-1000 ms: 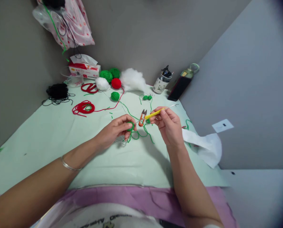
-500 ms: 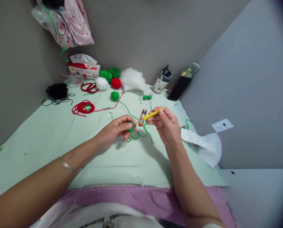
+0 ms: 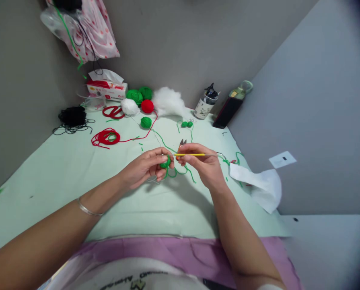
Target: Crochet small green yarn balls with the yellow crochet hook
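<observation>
Between the fingers of my left hand (image 3: 146,167) is a small green crochet piece (image 3: 165,162), partly covered by the thumb and fingertips. My right hand (image 3: 203,164) pinches the yellow handle of a crochet hook (image 3: 190,154), held nearly level. Its thin metal tip reaches left to the crochet piece; whether it is inside a stitch I cannot tell. Green yarn (image 3: 172,174) loops below and right of the piece onto the table. Orange-handled thread snips (image 3: 182,142) lie just behind my right hand, which hides part of them.
A green yarn ball (image 3: 146,122), red yarn coil (image 3: 106,137), red scissors (image 3: 113,112) and white stuffing (image 3: 169,101) lie farther back. A pen cup (image 3: 205,106) and phone (image 3: 228,112) stand back right. White paper (image 3: 266,187) hangs over the right edge.
My right hand has lowered and turned, so the crochet hook has gone from slanting upward to nearly level. My left hand has stayed almost in place with the green piece.
</observation>
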Available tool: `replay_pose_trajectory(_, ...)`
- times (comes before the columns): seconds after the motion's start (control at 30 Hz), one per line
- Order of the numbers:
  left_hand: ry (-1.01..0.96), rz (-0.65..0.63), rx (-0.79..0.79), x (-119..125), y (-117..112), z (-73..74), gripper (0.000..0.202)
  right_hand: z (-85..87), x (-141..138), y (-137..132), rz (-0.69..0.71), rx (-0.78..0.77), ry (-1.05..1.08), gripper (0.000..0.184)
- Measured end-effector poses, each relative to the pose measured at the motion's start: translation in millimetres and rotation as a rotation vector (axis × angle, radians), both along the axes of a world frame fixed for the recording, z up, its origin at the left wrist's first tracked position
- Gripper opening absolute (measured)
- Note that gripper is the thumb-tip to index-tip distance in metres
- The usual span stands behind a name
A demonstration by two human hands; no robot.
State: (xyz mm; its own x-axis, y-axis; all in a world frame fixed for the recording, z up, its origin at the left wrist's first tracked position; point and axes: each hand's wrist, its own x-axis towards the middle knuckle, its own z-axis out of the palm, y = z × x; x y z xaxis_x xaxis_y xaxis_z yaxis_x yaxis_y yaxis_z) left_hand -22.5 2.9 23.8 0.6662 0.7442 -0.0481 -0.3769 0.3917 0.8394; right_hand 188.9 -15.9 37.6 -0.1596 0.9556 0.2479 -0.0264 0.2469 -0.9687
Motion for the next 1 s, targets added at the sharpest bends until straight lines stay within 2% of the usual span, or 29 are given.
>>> replay_pose_trajectory(0.07,-0.009,-0.008,-0.013,-0.2,0.5,-0.7,0.012,0.8,-3.2,-1.6,-0.01,0.036,-0.012,0.013)
replay_pose_trajectory(0.2,-0.024,0.009,-0.037,-1.2,1.1,0.0,0.01,3.1,-9.0,-3.8,-0.114,0.134,0.018,0.01)
replay_pose_trajectory(0.4,-0.028,0.012,-0.068,-0.8,1.1,2.5,0.008,2.2,-8.4,-3.1,-0.204,0.127,-0.018,0.019)
replay_pose_trajectory(0.57,-0.031,0.014,-0.087,-0.6,2.0,2.8,0.009,3.4,-5.4,-2.6,-0.301,0.138,0.076,0.023)
replay_pose_trajectory(0.87,-0.034,0.022,-0.104,-0.7,2.5,1.6,0.008,5.8,-8.2,-3.9,-0.294,0.118,0.059,0.025)
replay_pose_trajectory(1.0,-0.032,0.023,-0.103,-0.7,2.3,1.6,0.007,5.6,-6.1,-2.8,-0.269,0.084,0.125,0.025)
